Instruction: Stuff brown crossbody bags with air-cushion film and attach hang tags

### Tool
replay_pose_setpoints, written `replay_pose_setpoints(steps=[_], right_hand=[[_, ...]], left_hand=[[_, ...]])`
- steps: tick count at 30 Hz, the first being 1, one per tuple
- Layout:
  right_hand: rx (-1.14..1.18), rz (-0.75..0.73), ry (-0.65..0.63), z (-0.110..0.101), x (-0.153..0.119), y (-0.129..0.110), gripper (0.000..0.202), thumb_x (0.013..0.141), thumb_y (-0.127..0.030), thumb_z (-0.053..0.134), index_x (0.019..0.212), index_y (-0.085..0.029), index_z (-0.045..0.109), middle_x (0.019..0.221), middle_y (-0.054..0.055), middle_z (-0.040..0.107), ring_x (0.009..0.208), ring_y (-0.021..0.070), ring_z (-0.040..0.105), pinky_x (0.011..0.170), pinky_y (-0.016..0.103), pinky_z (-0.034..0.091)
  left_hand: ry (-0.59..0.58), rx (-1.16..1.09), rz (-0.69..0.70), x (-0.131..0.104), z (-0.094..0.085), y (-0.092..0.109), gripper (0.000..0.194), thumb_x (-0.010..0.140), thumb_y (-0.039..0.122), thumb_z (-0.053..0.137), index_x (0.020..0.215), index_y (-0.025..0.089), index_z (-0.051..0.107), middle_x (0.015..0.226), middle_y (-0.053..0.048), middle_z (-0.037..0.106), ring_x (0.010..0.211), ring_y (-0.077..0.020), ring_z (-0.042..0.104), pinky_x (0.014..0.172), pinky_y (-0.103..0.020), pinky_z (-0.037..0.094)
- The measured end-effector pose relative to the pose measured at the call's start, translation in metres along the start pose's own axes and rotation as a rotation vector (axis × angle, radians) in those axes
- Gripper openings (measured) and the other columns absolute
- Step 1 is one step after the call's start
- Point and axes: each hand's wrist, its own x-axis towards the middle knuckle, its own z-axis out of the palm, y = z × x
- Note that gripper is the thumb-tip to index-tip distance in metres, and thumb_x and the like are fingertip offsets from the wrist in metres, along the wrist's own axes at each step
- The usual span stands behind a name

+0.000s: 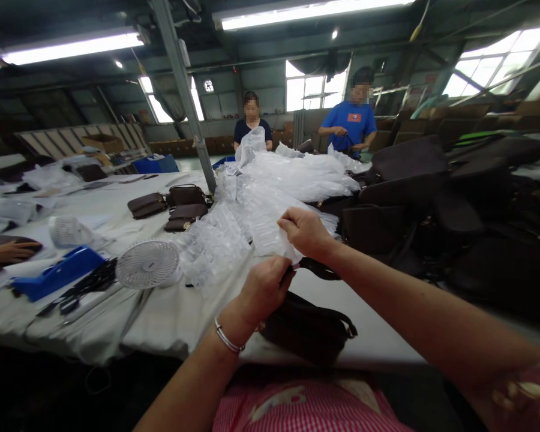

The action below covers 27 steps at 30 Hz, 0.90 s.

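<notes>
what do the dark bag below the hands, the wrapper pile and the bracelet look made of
Dark bag: perhaps leather or imitation leather, matte and smooth-looking; shadow hides any grain.
Wrapper pile: likely thin plastic film, shiny, since it's translucent and crinkled.
Bracelet: probably polished metal, judging by its silvery glint.

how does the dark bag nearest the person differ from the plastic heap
Colour: the dark bag is blackish; the plastic heap is whitish and shiny. Size: the bag is much smaller than the heap. Place: the bag lies near the table's front edge, the heap farther back. Both are on that pale table.
</notes>
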Motion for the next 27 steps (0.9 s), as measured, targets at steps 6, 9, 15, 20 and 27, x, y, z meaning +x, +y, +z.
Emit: replay_pose_setpoints(steps=[6,9,15,20,27], right_hand=[[0.099,0.042,0.052,-0.016,-0.015,0.001,0.016,0.093,-0.030,0.054,0.084,-0.019,0.061,0.065,-0.001,0.062,0.063,0.0141,0.056,0.065,0.027,0.041],[0.055,-0.053,-0.010,-0.032,-0.053,-0.008,0.017,0.096,-0.033,0.052,0.094,-0.018,0.061,0.073,0.001,0.064,0.065,0.0143,0.056,0.065,0.028,0.041],[-0.393,-0.347,-0.403,-0.031,-0.151,-0.001,0.008,0.088,-0.024,0.066,0.092,-0.018,0.064,0.085,0.006,0.065,0.076,0.0207,0.055,0.070,0.033,0.039],[-0.569,-0.469,-0.248,-0.023,-0.175,0.005,0.017,0.090,-0.009,0.053,0.085,-0.018,0.067,0.091,0.009,0.068,0.075,0.0212,0.053,0.070,0.036,0.037],[-0.610,-0.568,-0.204,-0.021,-0.186,0.006,0.032,0.096,-0.010,0.047,0.123,-0.010,0.064,0.118,0.012,0.071,0.088,0.0238,0.057,0.074,0.039,0.037]], left_hand=[[-0.016,-0.332,-0.353,0.010,-0.005,-0.007,0.013,0.093,0.032,0.057,0.088,0.020,0.058,0.068,0.000,0.058,0.058,-0.0145,0.056,0.058,-0.026,0.044],[0.174,-0.765,-0.657,0.010,-0.004,-0.018,0.029,0.091,0.047,0.059,0.084,0.020,0.050,0.062,0.006,0.048,0.050,-0.0099,0.050,0.050,-0.022,0.045],[0.249,-1.257,-0.710,0.007,-0.012,-0.024,0.045,0.078,0.048,0.076,0.102,0.014,0.058,0.069,0.004,0.051,0.061,-0.0102,0.056,0.062,-0.026,0.055],[0.082,-1.308,-0.657,0.009,-0.029,-0.019,0.050,0.073,0.037,0.081,0.112,0.013,0.062,0.077,-0.001,0.059,0.068,-0.0134,0.062,0.075,-0.033,0.058],[-0.211,-1.147,-0.538,0.019,-0.052,0.001,0.048,0.077,0.050,0.076,0.111,0.017,0.068,0.066,0.000,0.057,0.057,-0.0130,0.057,0.060,-0.028,0.054]])
